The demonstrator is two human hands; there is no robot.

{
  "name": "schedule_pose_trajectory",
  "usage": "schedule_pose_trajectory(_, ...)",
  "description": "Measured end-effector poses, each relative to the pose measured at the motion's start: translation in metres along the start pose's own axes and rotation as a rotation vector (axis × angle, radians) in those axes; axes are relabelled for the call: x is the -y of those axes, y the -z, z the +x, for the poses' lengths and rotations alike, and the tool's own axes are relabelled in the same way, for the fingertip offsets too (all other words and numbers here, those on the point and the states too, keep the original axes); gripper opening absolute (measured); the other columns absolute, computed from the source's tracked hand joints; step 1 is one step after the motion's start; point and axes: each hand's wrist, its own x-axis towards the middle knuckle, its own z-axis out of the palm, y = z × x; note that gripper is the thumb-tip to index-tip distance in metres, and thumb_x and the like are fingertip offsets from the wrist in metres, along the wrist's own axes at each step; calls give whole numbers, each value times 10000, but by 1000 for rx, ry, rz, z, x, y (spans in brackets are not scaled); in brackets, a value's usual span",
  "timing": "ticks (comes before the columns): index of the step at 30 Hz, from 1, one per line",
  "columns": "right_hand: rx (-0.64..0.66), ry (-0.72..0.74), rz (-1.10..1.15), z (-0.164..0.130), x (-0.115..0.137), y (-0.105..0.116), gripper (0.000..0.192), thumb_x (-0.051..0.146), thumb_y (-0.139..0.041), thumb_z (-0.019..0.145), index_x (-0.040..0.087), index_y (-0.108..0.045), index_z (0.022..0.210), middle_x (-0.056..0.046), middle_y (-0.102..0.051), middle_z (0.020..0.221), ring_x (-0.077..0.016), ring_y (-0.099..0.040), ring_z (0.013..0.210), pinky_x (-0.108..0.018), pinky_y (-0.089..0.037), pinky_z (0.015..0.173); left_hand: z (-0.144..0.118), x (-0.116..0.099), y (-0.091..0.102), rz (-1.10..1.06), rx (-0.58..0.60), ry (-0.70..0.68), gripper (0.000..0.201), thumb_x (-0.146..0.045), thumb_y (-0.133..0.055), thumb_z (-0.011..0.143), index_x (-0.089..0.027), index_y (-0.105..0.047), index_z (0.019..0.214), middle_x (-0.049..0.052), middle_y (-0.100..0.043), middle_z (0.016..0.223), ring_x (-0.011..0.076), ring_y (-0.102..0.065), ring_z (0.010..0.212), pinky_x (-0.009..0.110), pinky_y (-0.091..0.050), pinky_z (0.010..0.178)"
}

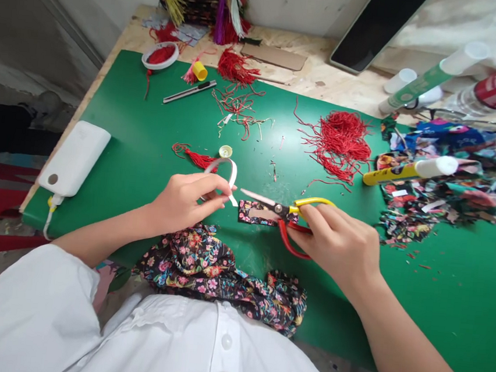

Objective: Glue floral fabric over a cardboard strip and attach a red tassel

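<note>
Green worktop point(144, 126) holds a flowery patch point(262, 215). At its nine o'clock, the left grip point(192, 198) pinches a white strip point(233, 176), maybe to steady it; at three, the right grip point(348, 242) holds scissors point(278, 208).

Scissors point(278, 207), one handle yellow and one red, spread apart, sit in the right hand point(343, 242), tip pointing toward the left hand point(196, 198). A thin white strip point(233, 176), pinched there, curls into a loop, its end beside the tip. A small black flowered patch point(243, 213) lies flat beneath the scissors.
</note>
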Motion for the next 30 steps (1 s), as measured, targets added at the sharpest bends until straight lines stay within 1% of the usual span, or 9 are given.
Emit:
schedule_pose_trajectory(3, 50, -126, 1, -1, -14, -6, 173, 307, -591, 920, 140, -633, 907, -85, -656, 774, -212, -614, 761, -291, -397, 578, 2, 2, 5, 369, 48, -94, 85, -151, -570, 926, -148, -654, 913, 68, -725, 984, 155, -726, 818, 247, -591, 689)
schedule_pose_trajectory(6, 143, -235, 57, -2, -25, -12, 226, 307, -560, 930, 125, -641, 1035, -144, -667, 896, -285, -615, 900, -347, -459, 705, 2, 2, 6, 517, 146, -38, 133, -189, -552, 935, -148, -664, 877, 114, -623, 1104, 165, -695, 838, 263, -564, 638)
schedule_pose_trajectory(11, 224, -308, 142, -5, -32, -19, 302, 312, -509, 948, 117, -603, 1159, -188, -646, 1019, -334, -576, 992, -419, -489, 795, -1, 3, 4, 551, 223, 44, 158, -244, -541, 941, -167, -667, 883, 119, -509, 1152, 192, -649, 926, 288, -550, 642)
schedule_pose_trajectory(15, 236, -280, 140, -5, -32, -21, 290, 291, -482, 955, 141, -587, 1180, -184, -640, 1022, -336, -571, 948, -456, -493, 801, 0, 2, 3, 470, 199, -19, 144, -211, -534, 939, -163, -657, 881, 142, -502, 1241, 228, -616, 1043, 380, -554, 832)
schedule_pose_trajectory(17, 198, -275, 127, -4, -30, -20, 266, 267, -490, 948, 153, -590, 1167, -189, -637, 1054, -333, -575, 935, -465, -491, 793, 1, 0, 1, 377, 167, -73, 121, -190, -543, 934, -161, -643, 872, 126, -568, 1174, 219, -613, 1038, 388, -535, 888)
schedule_pose_trajectory(20, 69, -231, 152, 0, -19, -14, 209, 228, -539, 926, 171, -598, 1119, -172, -647, 1056, -311, -588, 936, -448, -489, 802, 1, -2, -4, 190, 154, -113, 70, -139, -562, 919, -156, -616, 877, 66, -657, 971, 162, -630, 910, 316, -534, 856)
schedule_pose_trajectory(23, -35, -105, 281, 5, 2, -6, 158, 213, -610, 897, 187, -599, 1052, -111, -675, 941, -253, -602, 849, -390, -493, 763, -2, -4, -11, 136, 186, -119, 62, -117, -563, 911, -149, -610, 885, 55, -684, 920, 158, -621, 880, 298, -526, 831)
schedule_pose_trajectory(26, -29, -22, 449, 7, 27, -2, 165, 260, -638, 902, 188, -607, 1047, -72, -690, 875, -213, -597, 799, -356, -480, 725, -5, -6, -18, 181, 199, -159, 81, -138, -552, 922, -151, -615, 873, 64, -698, 923, 178, -599, 891, 320, -518, 836)
schedule_pose_trajectory(30, 5, -31, 507, 6, 49, -6, 90, 257, -641, 909, 178, -632, 952, -64, -699, 851, -192, -567, 773, -324, -452, 691, -8, -10, -23, 239, 199, -223, 86, -157, -554, 916, -163, -619, 861, 51, -708, 874, 187, -555, 842, 324, -505, 783)
